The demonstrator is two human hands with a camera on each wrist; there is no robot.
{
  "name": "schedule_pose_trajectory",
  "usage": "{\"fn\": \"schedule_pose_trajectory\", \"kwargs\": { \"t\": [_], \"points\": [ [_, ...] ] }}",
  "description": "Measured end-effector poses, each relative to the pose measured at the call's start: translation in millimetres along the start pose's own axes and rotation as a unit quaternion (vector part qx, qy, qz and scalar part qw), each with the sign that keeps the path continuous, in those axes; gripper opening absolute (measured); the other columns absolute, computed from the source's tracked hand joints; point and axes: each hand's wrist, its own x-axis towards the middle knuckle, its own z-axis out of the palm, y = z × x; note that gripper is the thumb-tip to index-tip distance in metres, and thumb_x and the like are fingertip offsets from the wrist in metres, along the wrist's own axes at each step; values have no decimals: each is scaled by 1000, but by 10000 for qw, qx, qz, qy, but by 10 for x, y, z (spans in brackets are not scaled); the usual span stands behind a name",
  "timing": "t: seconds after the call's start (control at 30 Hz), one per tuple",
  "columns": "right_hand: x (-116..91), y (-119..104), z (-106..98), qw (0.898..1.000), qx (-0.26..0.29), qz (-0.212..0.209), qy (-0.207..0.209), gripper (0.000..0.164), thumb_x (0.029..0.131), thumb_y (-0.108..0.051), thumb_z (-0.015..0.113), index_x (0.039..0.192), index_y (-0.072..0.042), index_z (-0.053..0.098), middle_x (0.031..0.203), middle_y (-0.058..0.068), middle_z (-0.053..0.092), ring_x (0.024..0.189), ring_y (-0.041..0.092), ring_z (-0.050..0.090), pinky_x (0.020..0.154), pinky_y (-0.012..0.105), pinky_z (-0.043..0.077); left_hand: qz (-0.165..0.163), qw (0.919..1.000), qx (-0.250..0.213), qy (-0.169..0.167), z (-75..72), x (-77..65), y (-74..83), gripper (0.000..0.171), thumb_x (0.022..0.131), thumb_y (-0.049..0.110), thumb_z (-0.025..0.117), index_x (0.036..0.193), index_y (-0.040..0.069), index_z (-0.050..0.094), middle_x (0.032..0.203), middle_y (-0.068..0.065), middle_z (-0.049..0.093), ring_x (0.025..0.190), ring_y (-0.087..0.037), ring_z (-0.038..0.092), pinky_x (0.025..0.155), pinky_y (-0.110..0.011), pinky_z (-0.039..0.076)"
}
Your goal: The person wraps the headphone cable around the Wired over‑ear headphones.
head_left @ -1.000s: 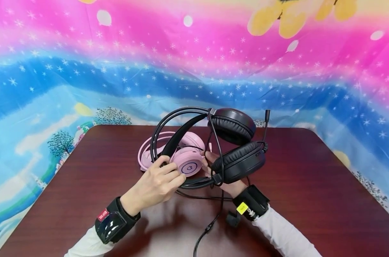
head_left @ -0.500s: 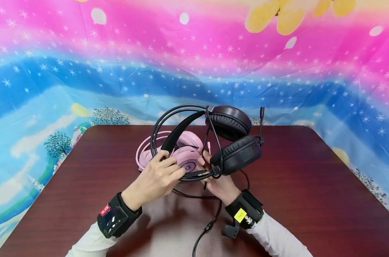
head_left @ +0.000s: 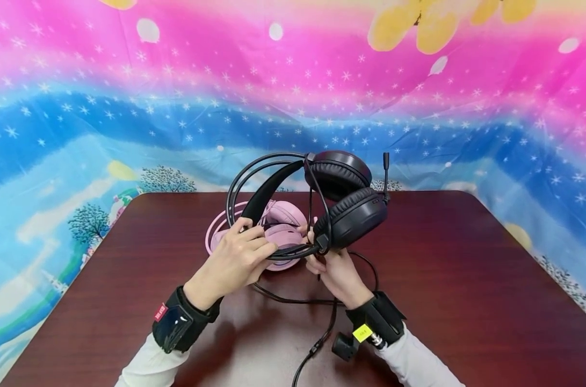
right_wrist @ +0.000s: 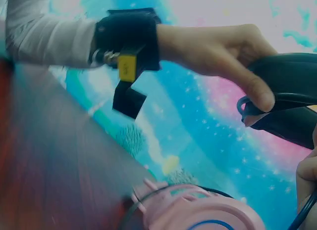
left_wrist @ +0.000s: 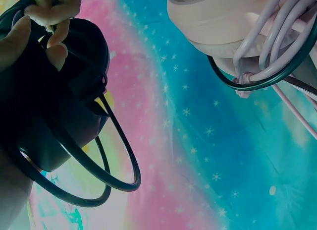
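Observation:
My left hand grips the headband of a black headset, held up over the table with its padded ear cups to the right. A short microphone boom sticks up from the nearer cup. Below that cup, my right hand has curled fingers pinching the black cable; its fingertips are partly hidden by the headset. In the left wrist view, the fingers of my right hand are bunched near the cup. Behind my left hand lies a pink headset, partly covered.
The dark red wooden table has rounded far corners. A patterned cloth backdrop stands behind and beside it. The black cable runs across the table toward its front edge, with an inline piece on it. Each wrist wears a black band.
The black headset has risen slightly and shifted left, uncovering more of the pink headset's far cup. My right hand has turned and now sits lower, below the nearer black cup.

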Motion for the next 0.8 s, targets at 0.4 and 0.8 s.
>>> {"fn": "schedule_pose_trajectory", "kwargs": {
  "t": [0.4, 0.8],
  "points": [
    [-78, -206, 183, 9490, -3091, 174, 599, 31, 101, -6, 37, 73, 1, 47, 57, -1, 35, 46, 9, 26, 46, 24, 24, -334, 9993, -127, -50, -81, -77, -64, 14, 88, 11, 64, 78, 4, 58, 67, -2, 54, 69, -20, 51, 74, -43, 40],
    [-125, -405, 240, 8836, -4648, 500, 271, 34, 99, -6, 42, 66, -11, 38, 57, -9, 29, 49, 5, 25, 50, 22, 24, -225, 9997, -22, -92, -98, -40, 2, 20, 70, 4, 72, 76, 4, 53, 68, -2, 52, 68, -19, 50, 76, -44, 41]
  ]
}}
